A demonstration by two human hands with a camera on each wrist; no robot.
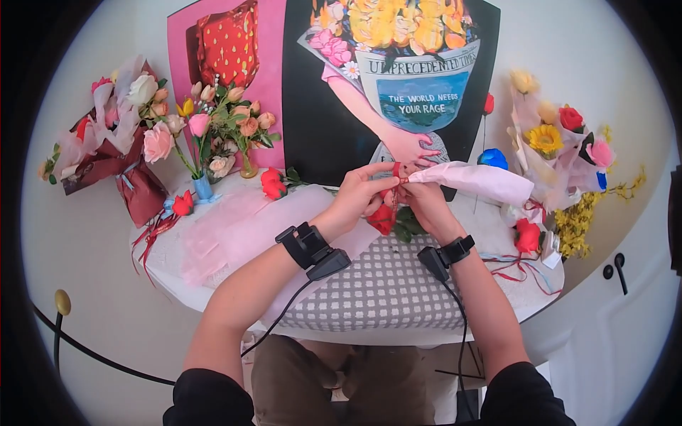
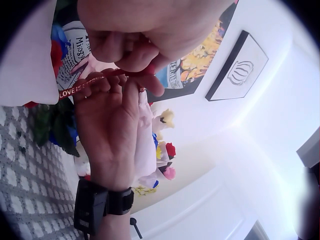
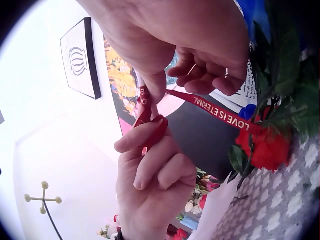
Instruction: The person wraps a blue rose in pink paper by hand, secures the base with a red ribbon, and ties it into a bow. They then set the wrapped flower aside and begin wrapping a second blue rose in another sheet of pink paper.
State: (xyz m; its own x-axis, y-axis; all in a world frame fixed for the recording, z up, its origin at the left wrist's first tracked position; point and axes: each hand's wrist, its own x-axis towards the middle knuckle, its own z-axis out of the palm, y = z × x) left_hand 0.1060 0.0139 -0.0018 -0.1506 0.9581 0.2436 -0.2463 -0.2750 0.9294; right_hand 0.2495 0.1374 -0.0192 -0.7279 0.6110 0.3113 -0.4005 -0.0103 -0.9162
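Over the table, my left hand [image 1: 355, 195] and right hand [image 1: 426, 202] meet at the gathered neck of a pale pink wrapping-paper piece [image 1: 476, 181], whose wide end points right. A red ribbon [image 3: 220, 112] printed "LOVE IS ETERNAL" goes round that neck. In the right wrist view, a loop of it lies over the curled fingers of the left hand [image 3: 155, 175], which grip it. The right hand [image 3: 185, 40] pinches the ribbon against the paper with its thumb, other fingers curled. One ribbon end slants down beside a red rose [image 3: 270, 145] with dark green leaves.
Pink tulle [image 1: 234, 231] and a grey checked cloth [image 1: 383, 284] cover the table's front. Wrapped bouquets stand left [image 1: 135, 181] and right [image 1: 543, 142], with small vases [image 1: 202, 186] between. A large painted board [image 1: 469, 85] leans behind. Loose red ribbons [image 1: 522, 266] lie at the right edge.
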